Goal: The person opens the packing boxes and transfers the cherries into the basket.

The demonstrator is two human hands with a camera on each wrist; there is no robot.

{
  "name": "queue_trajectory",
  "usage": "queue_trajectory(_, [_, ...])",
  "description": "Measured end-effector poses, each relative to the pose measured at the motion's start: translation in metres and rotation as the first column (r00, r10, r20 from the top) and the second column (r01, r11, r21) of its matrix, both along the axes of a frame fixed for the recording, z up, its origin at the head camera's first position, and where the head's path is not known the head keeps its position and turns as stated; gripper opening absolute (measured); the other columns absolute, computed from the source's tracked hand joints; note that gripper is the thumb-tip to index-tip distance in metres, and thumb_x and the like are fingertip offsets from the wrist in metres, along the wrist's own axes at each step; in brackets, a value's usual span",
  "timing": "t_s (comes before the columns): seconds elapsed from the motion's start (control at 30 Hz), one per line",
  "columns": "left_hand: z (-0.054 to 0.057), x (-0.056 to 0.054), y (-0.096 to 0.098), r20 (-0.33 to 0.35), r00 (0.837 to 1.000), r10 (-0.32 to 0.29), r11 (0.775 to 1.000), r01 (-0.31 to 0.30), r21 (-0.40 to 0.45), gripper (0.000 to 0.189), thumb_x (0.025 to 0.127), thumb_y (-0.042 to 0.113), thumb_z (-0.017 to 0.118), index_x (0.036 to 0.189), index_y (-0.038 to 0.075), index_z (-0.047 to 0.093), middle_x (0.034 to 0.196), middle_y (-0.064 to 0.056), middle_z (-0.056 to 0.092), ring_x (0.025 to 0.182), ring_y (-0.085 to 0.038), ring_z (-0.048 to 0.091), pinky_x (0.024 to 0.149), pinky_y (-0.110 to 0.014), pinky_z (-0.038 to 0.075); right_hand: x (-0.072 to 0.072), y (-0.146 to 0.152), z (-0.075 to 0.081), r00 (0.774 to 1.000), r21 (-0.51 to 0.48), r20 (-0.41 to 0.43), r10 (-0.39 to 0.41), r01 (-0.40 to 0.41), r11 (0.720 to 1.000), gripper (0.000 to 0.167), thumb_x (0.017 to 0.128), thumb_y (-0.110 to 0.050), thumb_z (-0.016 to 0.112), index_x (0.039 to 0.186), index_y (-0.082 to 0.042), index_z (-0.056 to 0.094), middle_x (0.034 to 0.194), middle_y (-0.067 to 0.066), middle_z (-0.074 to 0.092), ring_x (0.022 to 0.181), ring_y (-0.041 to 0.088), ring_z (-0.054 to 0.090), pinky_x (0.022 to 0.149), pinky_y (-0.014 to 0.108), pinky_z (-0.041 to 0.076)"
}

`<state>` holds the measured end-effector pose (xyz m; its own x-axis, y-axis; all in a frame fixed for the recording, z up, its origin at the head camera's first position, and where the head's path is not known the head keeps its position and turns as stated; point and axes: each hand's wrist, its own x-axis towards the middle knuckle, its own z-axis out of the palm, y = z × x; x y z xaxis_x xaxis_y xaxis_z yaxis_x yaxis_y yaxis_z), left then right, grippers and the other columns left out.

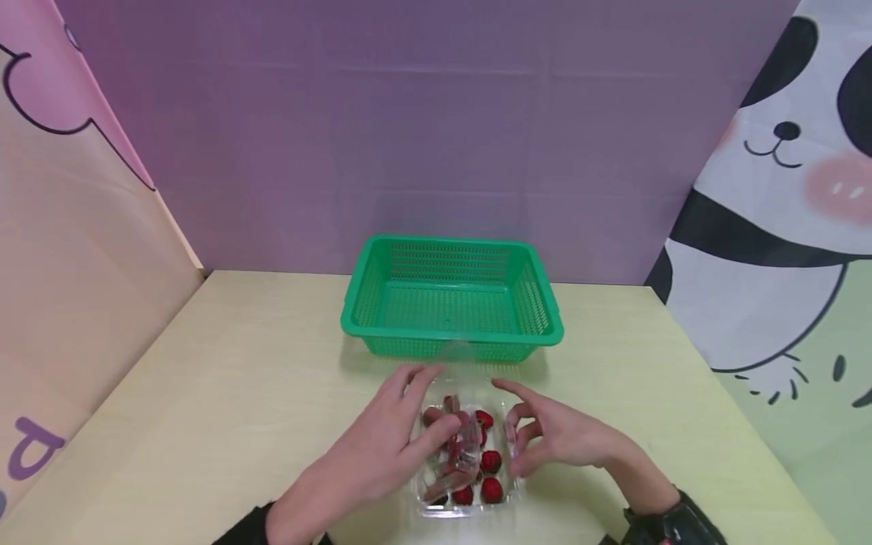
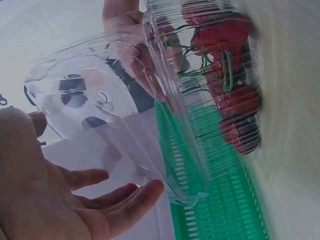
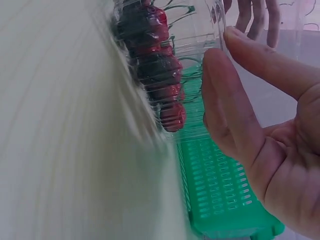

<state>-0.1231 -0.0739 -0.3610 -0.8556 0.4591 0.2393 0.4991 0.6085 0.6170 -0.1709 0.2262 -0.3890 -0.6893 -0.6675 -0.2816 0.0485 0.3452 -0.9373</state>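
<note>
A clear plastic fruit box (image 1: 468, 510) lies on the table with several red strawberry-like fruits (image 1: 492, 462) inside, some with thin green stems (image 2: 228, 71). Its see-through lid (image 2: 75, 75) stands raised at an angle above the fruit. My left hand (image 1: 391, 435) reaches over the box's left side, fingers spread and loosely bent, with a fingertip right at the lid's edge in the left wrist view. At the right side, my right hand (image 1: 562, 431) pinches the box's rim between thumb and fingers, its index finger stretched forward.
A green perforated basket (image 1: 450, 333) stands just beyond the box, near the back edge of the pale wooden table (image 1: 259, 363). A purple cloth wall (image 1: 436, 129) rises behind it. A panda-printed wall (image 1: 770, 318) is on the right, a peach printed one (image 1: 82, 257) on the left.
</note>
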Motion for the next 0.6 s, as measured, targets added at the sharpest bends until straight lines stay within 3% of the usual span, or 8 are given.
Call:
queue_trajectory(0.1, [0.0, -0.001, -0.001, -0.039, 0.999, 0.004, 0.999, -0.002, 0.053, 0.069, 0.108, 0.047, 0.049, 0.164, 0.014, 0.025, 0.151, -0.009, 0.042, 0.139, -0.024, 0.043, 0.114, -0.047, 0.038, 0.0, 0.001, 0.001, 0.999, -0.018, 0.045, -0.011, 0.012, 1.0, 0.102, 0.089, -0.003, 0.078, 0.163, -0.009, 0.008, 0.112, 0.023, 0.056, 0.094, 0.035, 0.067, 0.077, 0.046, 0.061])
queue_trajectory(0.23, [0.003, -0.001, -0.004, -0.044, 0.999, 0.017, 0.995, -0.013, 0.095, 0.07, 0.108, 0.045, 0.049, 0.166, 0.024, 0.015, 0.153, -0.008, 0.04, 0.133, -0.025, 0.049, 0.109, -0.05, 0.042, -0.001, 0.003, 0.001, 0.998, -0.032, 0.063, -0.016, 0.018, 0.999, 0.101, 0.089, -0.002, 0.077, 0.163, -0.009, 0.009, 0.11, 0.023, 0.057, 0.092, 0.035, 0.068, 0.074, 0.048, 0.062])
queue_trajectory(0.47, [0.013, -0.002, -0.012, 0.039, 0.999, 0.005, 0.985, -0.012, 0.174, 0.067, 0.108, 0.041, 0.05, 0.165, 0.031, 0.017, 0.15, -0.003, 0.04, 0.128, -0.023, 0.054, 0.091, -0.041, 0.056, -0.002, 0.006, 0.002, 0.999, -0.041, 0.052, -0.011, 0.013, 0.999, 0.1, 0.089, 0.0, 0.076, 0.162, -0.008, 0.008, 0.109, 0.025, 0.057, 0.095, 0.035, 0.067, 0.077, 0.049, 0.061])
queue_trajectory(0.6, [0.019, -0.003, -0.017, 0.097, 0.995, 0.019, 0.983, -0.037, 0.178, 0.067, 0.107, 0.046, 0.052, 0.164, 0.035, 0.018, 0.151, -0.001, 0.037, 0.118, -0.024, 0.064, 0.085, -0.038, 0.058, -0.003, 0.007, 0.003, 0.999, -0.034, 0.041, -0.02, 0.021, 0.999, 0.099, 0.089, 0.0, 0.077, 0.162, -0.007, 0.01, 0.109, 0.023, 0.057, 0.092, 0.034, 0.068, 0.074, 0.047, 0.062])
